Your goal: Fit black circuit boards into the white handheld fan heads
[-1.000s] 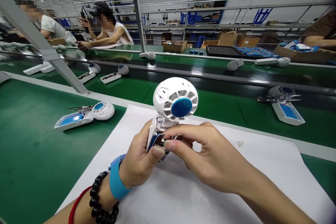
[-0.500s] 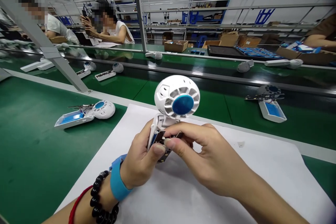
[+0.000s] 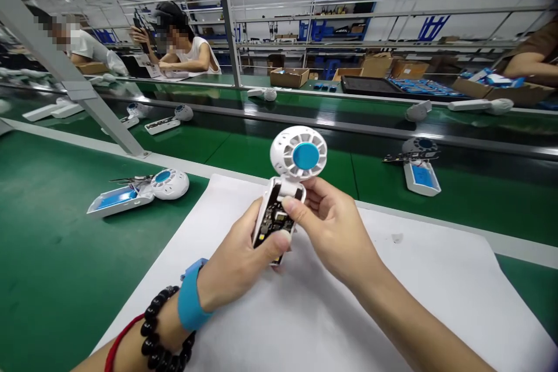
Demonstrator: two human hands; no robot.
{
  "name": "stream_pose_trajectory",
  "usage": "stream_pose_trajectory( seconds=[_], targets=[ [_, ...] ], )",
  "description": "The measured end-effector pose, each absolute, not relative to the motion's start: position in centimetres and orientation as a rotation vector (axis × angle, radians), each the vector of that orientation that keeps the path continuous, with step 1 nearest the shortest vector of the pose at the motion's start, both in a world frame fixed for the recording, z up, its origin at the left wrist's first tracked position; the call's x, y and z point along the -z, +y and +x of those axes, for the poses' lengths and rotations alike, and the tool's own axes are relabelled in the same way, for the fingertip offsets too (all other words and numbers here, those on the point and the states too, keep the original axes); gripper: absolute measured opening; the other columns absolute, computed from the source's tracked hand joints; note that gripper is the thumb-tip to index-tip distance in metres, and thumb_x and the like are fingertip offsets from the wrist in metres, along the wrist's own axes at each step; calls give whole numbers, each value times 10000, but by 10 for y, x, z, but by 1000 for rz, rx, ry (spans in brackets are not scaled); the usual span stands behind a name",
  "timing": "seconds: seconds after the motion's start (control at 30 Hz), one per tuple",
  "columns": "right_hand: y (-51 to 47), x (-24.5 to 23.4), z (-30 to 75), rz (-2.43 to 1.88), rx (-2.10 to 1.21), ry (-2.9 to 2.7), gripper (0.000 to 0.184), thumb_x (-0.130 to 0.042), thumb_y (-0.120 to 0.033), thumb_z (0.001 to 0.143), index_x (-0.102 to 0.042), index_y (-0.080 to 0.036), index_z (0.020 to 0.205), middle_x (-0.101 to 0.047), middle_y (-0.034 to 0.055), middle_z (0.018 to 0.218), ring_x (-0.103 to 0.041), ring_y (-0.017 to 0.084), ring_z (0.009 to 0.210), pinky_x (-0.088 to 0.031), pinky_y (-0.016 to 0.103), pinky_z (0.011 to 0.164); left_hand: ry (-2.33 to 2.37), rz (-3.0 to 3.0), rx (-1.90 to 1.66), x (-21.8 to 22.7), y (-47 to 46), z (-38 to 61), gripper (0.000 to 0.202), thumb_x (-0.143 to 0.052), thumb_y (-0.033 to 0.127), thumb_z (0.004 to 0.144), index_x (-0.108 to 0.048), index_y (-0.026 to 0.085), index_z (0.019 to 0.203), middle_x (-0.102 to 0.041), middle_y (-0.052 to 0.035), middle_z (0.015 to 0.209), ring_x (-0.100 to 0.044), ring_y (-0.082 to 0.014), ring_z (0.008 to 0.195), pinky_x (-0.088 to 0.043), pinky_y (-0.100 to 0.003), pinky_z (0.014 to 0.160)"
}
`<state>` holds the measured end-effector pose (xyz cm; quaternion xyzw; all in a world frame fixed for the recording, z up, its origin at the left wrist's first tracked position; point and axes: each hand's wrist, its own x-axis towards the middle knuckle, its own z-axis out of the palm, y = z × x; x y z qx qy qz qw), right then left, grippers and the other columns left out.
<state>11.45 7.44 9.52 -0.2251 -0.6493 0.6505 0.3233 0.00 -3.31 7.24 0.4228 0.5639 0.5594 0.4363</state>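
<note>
Between my hands is a white handheld fan [image 3: 285, 154] with a round vented head and a blue disc at its centre. Its handle is uncovered and a black circuit board [image 3: 275, 218] lies in it. My left hand [image 3: 246, 256] wraps the handle's lower part, thumb on the board's lower end. My right hand [image 3: 333, 224] grips the upper handle just below the head, thumb pressing near the board's top and fingers behind. White paper [image 3: 244, 325] lies underneath.
An opened fan [image 3: 170, 185] with a blue battery lies on the green table at left. Beyond the paper runs a conveyor belt [image 3: 279, 116] carrying several fan units, including an opened one [image 3: 422, 177]. A slanted metal post [image 3: 102, 110] stands left. Co-workers sit across the line.
The circuit board, tilted and partly outside the handle before, now lies along the handle. The fan's open side has turned toward me. Units on the belt have shifted slightly.
</note>
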Motion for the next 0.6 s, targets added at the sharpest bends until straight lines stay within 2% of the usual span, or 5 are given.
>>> stream_pose_trajectory(
  seconds=[0.07, 0.13, 0.27, 0.43, 0.6],
  targets=[
    [79, -93, 115, -631, -1731, -1656, 267, -673, -325, 833, -629, -173, 1047, -706, 46, 918, -668, 209, 924, -545, 307, 779, 1335, 983, -1275, -74, -32, -2, 495, -708, 492, 828, -528, 172, 1161, -613, -64, 971, -636, -192, 857, -585, -285, 678],
    [81, -91, 115, -670, -1779, -1674, 283, -671, -400, 852, -615, -189, 1032, -696, 35, 889, -670, 199, 864, -543, 284, 706, 1318, 941, -1216, -75, -31, -2, 450, -730, 446, 816, -540, 154, 1100, -622, -76, 979, -640, -193, 874, -583, -291, 709],
    [78, -89, 114, -736, -1858, -1719, 375, -727, -546, 793, -617, -201, 892, -628, 6, 660, -663, 219, 697, -523, 291, 560, 1364, 911, -1194, -72, -33, 4, 412, -736, 438, 793, -550, 152, 1023, -588, -54, 895, -615, -183, 811, -584, -260, 586],
    [77, -89, 114, -666, -1849, -1641, 406, -798, -556, 723, -642, -199, 838, -669, 29, 741, -654, 216, 701, -534, 310, 585, 1486, 942, -1195, -74, -36, 11, 317, -678, 388, 828, -562, 165, 1021, -558, -14, 797, -558, -133, 652, -551, -225, 469],
    [80, -90, 115, -692, -1883, -1701, 378, -808, -537, 723, -638, -220, 840, -620, 9, 613, -669, 257, 760, -531, 322, 597, 1442, 937, -1167, -75, -35, 9, 407, -676, 467, 820, -540, 154, 1043, -582, -65, 890, -603, -196, 799, -562, -247, 498]
  ],
)
